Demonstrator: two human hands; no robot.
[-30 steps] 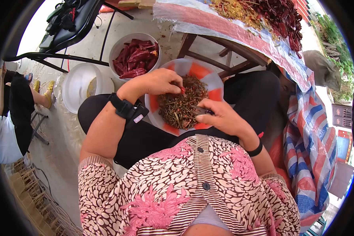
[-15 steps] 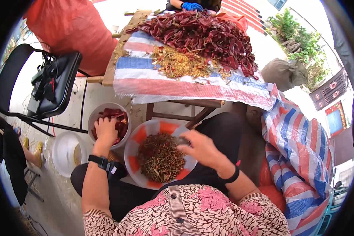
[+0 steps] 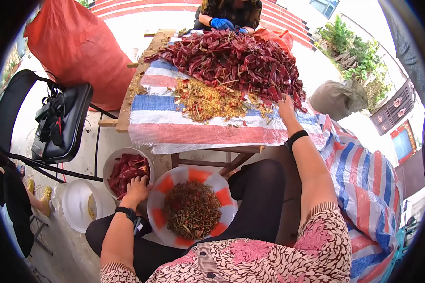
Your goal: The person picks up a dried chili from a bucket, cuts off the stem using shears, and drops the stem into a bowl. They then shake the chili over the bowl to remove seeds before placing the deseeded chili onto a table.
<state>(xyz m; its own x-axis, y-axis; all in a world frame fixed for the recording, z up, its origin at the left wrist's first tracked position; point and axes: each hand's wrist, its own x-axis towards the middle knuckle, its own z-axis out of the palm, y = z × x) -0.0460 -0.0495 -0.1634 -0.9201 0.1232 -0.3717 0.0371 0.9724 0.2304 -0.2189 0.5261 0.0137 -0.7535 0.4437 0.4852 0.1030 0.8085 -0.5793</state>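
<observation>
A heap of dried red chili peppers [image 3: 236, 59] covers the far part of the table. At its near right edge my right hand [image 3: 286, 109] reaches in, fingers drawn together on a chili pepper; the fingertips are partly hard to make out. My left hand [image 3: 138, 189] rests at the near rim of a white bucket [image 3: 109, 162], fingers apart over the chili pieces [image 3: 129, 170] inside. Between my legs stands a white and orange basin [image 3: 159, 198] holding a pile of stems and bits [image 3: 192, 210].
Yellow seeds [image 3: 208, 101] lie on the striped sheet [image 3: 174, 134] on the table. Opposite, a person in blue gloves [image 3: 222, 23] works at the heap. A black chair [image 3: 75, 122], a red sack [image 3: 80, 56] and a white tub [image 3: 75, 207] stand left. A grey sack [image 3: 337, 99] is right.
My right hand has moved from above the basin out to the right edge of the chili heap. My left hand has shifted back from inside the bucket to its near rim.
</observation>
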